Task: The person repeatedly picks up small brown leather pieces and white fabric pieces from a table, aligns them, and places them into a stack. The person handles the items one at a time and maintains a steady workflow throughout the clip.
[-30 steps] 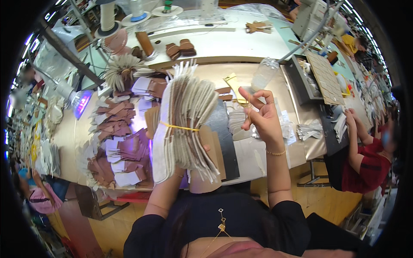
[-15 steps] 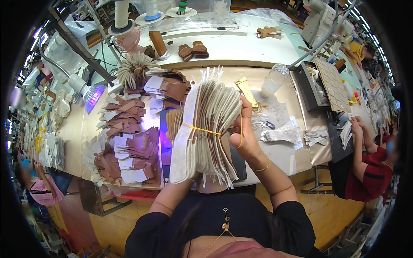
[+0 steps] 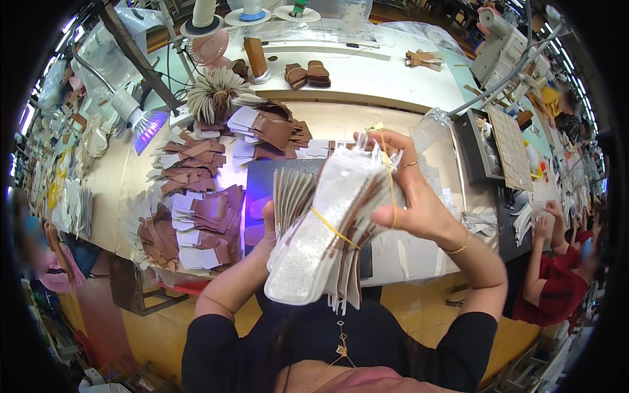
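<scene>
A thick bundle of pale, grey-white and brown leather-like pieces is held up over the table, its upper end leaning right. Round its middle runs a yellow rubber band. My left hand grips the bundle from the left and below; its thumb shows, the other fingers are hidden. My right hand is at the upper right end, thumb and fingers apart, with a second yellow rubber band stretched between them. Whether this second band goes round the bundle, I cannot tell.
Brown and white cut pieces lie in piles at left, beside a lit lamp. A fanned pale bundle stands behind them. A dark mat lies under my hands. At right are a clear bottle, a black box and a co-worker.
The bundle has tilted, its top swinging right and its lower end left. My right hand has moved right with the rubber band stretched wider. My left thumb has come into view.
</scene>
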Demonstrator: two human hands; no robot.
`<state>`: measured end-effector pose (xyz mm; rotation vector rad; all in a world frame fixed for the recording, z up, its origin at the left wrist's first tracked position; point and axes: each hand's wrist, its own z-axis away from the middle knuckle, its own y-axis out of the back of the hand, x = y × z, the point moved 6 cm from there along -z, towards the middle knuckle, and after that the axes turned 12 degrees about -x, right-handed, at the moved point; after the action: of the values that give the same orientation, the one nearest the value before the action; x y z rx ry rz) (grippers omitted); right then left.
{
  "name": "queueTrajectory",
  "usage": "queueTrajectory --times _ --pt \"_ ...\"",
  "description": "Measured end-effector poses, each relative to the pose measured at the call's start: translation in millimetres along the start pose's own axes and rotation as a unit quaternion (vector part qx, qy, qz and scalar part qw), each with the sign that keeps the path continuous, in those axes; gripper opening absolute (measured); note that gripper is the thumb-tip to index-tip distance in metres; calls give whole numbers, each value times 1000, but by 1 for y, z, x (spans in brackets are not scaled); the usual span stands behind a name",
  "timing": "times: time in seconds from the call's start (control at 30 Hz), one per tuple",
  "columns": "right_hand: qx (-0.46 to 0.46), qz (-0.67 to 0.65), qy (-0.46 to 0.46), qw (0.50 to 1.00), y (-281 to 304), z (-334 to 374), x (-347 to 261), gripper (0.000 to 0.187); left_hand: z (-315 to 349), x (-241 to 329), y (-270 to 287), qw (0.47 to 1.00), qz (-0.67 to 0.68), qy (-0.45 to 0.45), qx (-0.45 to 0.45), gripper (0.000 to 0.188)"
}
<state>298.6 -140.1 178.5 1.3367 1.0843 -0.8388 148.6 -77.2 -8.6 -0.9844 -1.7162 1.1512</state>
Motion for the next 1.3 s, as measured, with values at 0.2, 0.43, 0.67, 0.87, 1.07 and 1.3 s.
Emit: queueTrajectory --times 0.2,0.43,0.67,0.87,1.07,1.3 --pt "-29 99 -27 994 7 0 -50 96 -1 6 -14 994 -57 96 17 93" --pt "-207 349 -64 912 -30 -13 -86 81 0 5 -59 914 -189 355 -55 86" --pt "-372 302 -53 876 -71 -52 -60 60 -7 6 -102 813 -381 432 -84 82" --pt "-470 188 -20 862 -74 -99 -12 46 0 -5 -118 846 -279 419 -175 89" --pt "-441 125 -122 880 -54 -88 36 54 20 16 -104 893 -278 323 -141 91" --pt "-400 29 -108 910 -54 -33 52 50 45 24 -77 946 -231 161 -164 95"
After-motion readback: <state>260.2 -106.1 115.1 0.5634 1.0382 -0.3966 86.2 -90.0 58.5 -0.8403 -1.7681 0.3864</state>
